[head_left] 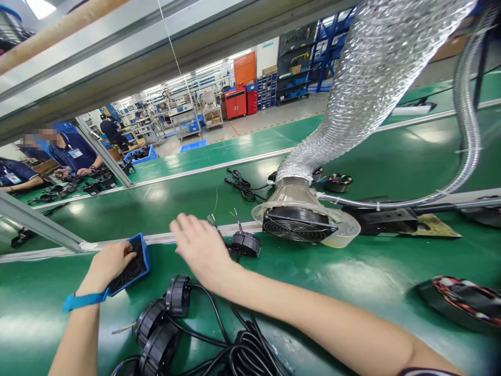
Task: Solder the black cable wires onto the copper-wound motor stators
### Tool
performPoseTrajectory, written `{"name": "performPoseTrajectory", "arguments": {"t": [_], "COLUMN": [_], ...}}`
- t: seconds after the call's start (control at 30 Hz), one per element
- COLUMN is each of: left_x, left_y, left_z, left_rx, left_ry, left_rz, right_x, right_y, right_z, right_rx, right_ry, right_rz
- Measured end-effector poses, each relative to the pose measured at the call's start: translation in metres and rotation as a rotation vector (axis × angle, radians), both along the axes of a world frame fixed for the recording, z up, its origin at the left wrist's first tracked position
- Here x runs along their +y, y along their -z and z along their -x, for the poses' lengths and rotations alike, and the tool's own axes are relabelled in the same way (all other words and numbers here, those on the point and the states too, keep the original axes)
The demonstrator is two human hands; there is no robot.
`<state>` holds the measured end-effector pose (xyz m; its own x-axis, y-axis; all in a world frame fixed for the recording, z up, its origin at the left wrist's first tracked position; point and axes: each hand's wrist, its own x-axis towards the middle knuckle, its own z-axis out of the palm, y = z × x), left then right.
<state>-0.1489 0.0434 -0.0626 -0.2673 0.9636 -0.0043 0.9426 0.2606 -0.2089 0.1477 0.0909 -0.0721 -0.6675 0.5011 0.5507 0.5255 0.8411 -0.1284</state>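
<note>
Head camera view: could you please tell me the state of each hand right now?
Left hand: closed, holding a blue-framed black grille.
Right hand: open, holding nothing.

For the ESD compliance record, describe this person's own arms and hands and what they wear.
Both hands are bare: the left hand and the right hand wear no gloves. A blue fabric wrist strap circles the left wrist, its end sticking out to one side. The right forearm is bare up to a dark sleeve edge at the bottom of the view.
</note>
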Motion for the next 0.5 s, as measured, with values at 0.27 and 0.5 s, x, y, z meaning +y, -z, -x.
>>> {"name": "performPoseTrajectory", "arguments": {"t": [0.27, 0.5], "left_x": [0.012, 0.017], "left_y": [0.019, 0.024], "left_z": [0.004, 0.016], "left_rx": [-0.104, -0.199], "left_ry": [-0.031, -0.042], "left_rz": [0.06, 0.041], "right_x": [-0.014, -0.005], "right_y": [0.028, 0.015], "right_z": [0.013, 0.005], "right_rx": [-0.239, -0.402], "right_ry": [-0.491, -0.291], "right_rz": [0.212, 0.286]}}
